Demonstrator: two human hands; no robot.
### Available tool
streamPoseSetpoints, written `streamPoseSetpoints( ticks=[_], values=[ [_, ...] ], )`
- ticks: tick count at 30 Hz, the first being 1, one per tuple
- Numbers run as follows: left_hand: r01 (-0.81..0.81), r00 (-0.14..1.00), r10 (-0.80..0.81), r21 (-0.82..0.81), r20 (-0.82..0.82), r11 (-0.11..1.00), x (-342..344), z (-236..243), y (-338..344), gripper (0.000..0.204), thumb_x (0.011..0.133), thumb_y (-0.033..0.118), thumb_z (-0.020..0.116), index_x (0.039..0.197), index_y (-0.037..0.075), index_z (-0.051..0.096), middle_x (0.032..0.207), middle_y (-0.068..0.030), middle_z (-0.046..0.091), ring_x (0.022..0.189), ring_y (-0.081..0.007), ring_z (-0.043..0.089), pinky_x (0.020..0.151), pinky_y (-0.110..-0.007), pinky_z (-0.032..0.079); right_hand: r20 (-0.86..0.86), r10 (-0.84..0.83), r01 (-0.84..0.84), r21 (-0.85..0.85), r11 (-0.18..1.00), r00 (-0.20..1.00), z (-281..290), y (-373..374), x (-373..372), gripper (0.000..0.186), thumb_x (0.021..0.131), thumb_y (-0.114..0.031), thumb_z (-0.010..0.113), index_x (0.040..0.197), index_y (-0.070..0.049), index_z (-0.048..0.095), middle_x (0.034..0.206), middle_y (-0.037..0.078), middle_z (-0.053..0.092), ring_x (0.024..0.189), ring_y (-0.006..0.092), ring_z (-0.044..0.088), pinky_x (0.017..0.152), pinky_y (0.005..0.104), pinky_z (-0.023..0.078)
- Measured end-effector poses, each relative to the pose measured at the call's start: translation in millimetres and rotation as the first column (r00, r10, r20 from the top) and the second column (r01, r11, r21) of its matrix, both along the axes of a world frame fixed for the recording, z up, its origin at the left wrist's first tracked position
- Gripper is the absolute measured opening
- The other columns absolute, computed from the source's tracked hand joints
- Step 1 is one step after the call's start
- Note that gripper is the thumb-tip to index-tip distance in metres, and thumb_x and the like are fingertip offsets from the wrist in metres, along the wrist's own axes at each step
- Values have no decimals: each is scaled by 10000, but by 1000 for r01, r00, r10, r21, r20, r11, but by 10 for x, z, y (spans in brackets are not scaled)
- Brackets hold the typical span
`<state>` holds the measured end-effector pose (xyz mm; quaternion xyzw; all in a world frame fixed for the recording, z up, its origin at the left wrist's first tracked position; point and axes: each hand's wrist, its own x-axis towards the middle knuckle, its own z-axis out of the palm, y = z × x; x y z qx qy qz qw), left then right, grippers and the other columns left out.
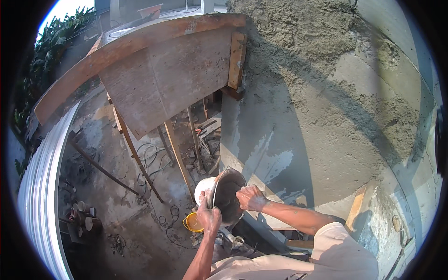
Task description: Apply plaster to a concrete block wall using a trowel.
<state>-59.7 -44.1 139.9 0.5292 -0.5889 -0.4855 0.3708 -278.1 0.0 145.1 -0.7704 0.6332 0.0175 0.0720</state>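
A white bucket point(204, 186) with a grey, mortar-coated inside is tilted in front of me, its mouth turned toward the right. My left hand point(210, 215) is closed on its near left rim, thumb over the edge. At the right side of the mouth, my right hand point(252, 198) is curled into a fist. Whatever that fist may hold is hidden by the fingers and the dark inside of the bucket. To the right of the bucket rises a wall point(336, 172), smooth and grey lower down, with rough wet-looking mortar point(303, 32) higher up.
Wooden formwork point(163, 79) juts out at upper left, propped by timber posts point(178, 156). A corrugated metal sheet point(44, 196) stands at far left. Well below lie a yellow bucket point(193, 223), a hose point(151, 156), rubble and several pots point(86, 217). A timber piece point(355, 208) leans at right.
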Motion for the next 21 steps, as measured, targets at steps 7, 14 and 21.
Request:
streamPoseSetpoints(
  ticks=[7, 14, 21],
  values=[
    [-20, 910, 121, 250, -397, 968, -98, -202, 132, 664, 737, -39, 538, 1393, -86, 627, 1341, -149, 686, 1138, -222, 683, 973, -324, 526, 336, -462, 296, 442, 847, 821, -211, 185, 92, 480, 847, -323, 696, 1204, -5, 731, 1215, 289, 716, 1190, 442, 677, 1020, 515, 531],
    [-105, 804, 330, 429, -494, 897, 23, -232, 56, 505, 729, -35, 569, 1222, 5, 675, 940, -3, 657, 758, -107, 595, 648, -266, 503, 334, -570, 347, 534, 771, 751, 796, -60, -205, 534, 891, -440, 773, 1225, -23, 759, 1196, 277, 738, 1158, 409, 706, 974, 460, 544],
    [-198, 802, 439, 513, -405, 835, 396, -534, -61, 547, 667, -46, 573, 1202, 28, 660, 929, -4, 629, 670, -159, 563, 488, -332, 434, 292, -347, 389, -97, 916, 891, 3269, -529, -480, 368, 916, -289, 806, 1055, 30, 688, 813, 134, 682, 853, 261, 718, 774, 415, 548]
  ],
)
